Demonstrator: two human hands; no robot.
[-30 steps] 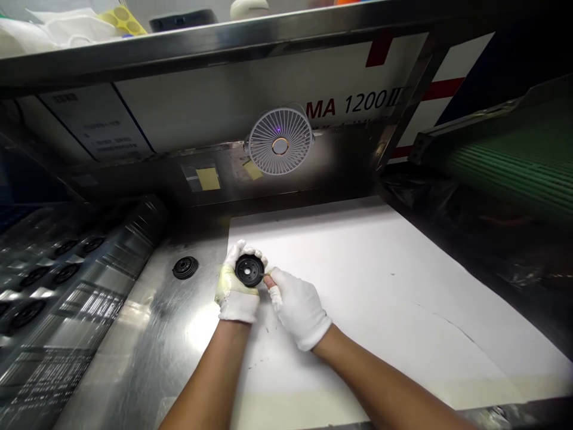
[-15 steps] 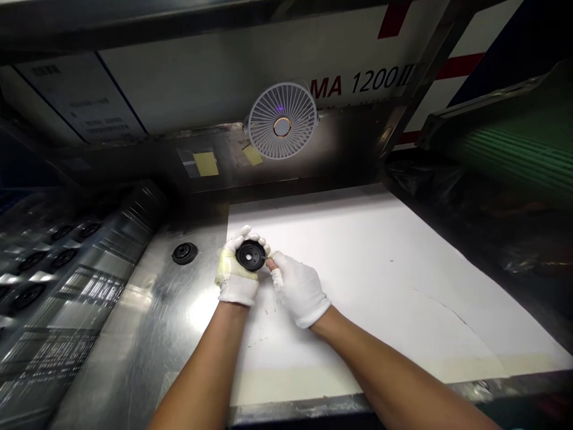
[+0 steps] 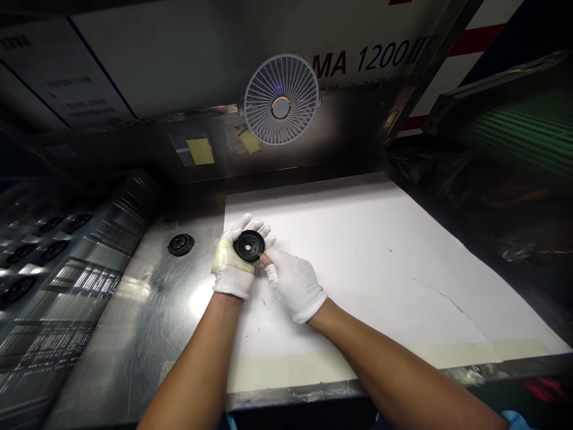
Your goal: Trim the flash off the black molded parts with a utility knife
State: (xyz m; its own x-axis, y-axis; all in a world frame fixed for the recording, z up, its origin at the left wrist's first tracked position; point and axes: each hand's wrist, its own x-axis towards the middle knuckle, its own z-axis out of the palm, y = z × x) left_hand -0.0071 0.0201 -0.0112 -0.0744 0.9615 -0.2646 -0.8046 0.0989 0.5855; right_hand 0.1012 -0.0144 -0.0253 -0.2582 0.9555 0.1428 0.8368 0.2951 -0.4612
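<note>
A black round part (image 3: 249,246), a shallow disc with a light hole at its centre, rests in my left hand (image 3: 233,266). That hand wears a white glove with yellowish tape around the palm, and its fingers spread behind the disc. My right hand (image 3: 293,280), also gloved in white with a bare fingertip showing, is closed in a pinch at the disc's lower right edge. Whatever it pinches, perhaps a small tool, is too small to make out. Left of my hands, a second black ribbed round part (image 3: 181,244) lies on the metal bench top (image 3: 147,334).
White paper (image 3: 380,269) covers the bench under my hands, taped along its front edge. Behind stands a round white fan (image 3: 281,107) before a metal panel with yellow notes (image 3: 200,151). Clear plastic trays (image 3: 85,280) with several black parts stand at left.
The view has tilted a little, so the scene sits higher. The disc has turned slightly in my left hand, whose fingers are more spread. My right hand stays at its edge.
</note>
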